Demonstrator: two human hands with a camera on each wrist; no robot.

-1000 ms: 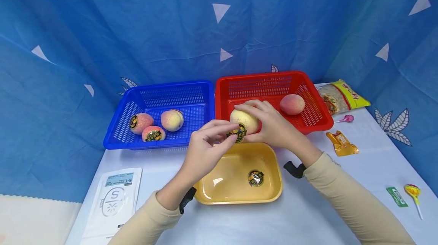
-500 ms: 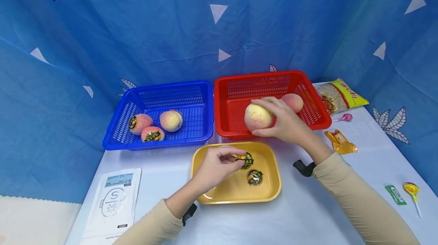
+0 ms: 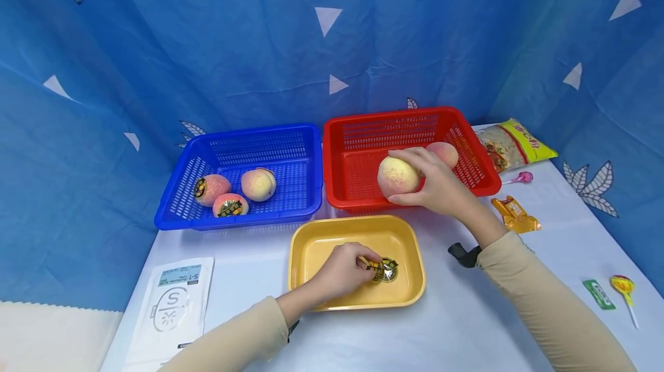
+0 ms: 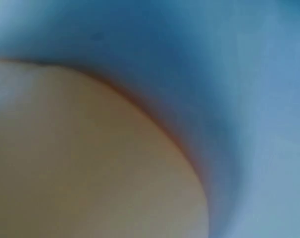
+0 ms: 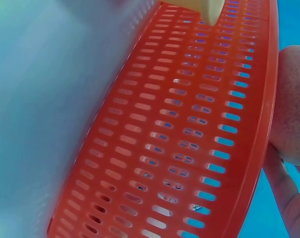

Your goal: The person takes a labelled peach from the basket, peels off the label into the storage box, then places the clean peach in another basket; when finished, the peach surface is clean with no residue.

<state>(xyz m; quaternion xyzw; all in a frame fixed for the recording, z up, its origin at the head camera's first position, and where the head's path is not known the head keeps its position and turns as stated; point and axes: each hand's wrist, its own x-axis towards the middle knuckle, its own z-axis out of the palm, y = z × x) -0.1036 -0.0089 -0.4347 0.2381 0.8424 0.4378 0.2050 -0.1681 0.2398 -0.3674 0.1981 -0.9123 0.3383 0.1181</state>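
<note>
In the head view my right hand (image 3: 437, 181) grips a yellow-pink peach (image 3: 398, 177) from its right side, over the front part of the red basket (image 3: 412, 208). The right wrist view catches the same peach (image 5: 294, 111) beyond the basket's rim. My left hand (image 3: 346, 271) is down inside the yellow tray (image 3: 321, 230), pinching a dark round sticker (image 3: 372, 266) between thumb and fingers. Another such sticker (image 3: 390, 270) lies in the tray right beside it. Blurred skin fills much of the left wrist view, hiding the fingers.
Several peaches sit left in the blue basket (image 3: 298, 209), some with stickers. Another peach (image 3: 443, 154) lies in the red basket. A white packet (image 3: 173, 303) is at left; a noodle bag (image 3: 516, 144), orange wrapper (image 3: 516, 214), green packet (image 3: 599, 294) and lollipops (image 3: 624, 291) are right.
My left hand has come away from the peach with the sticker and lowered into the tray beside the other sticker. My right hand has carried the peach rightward over the red basket.
</note>
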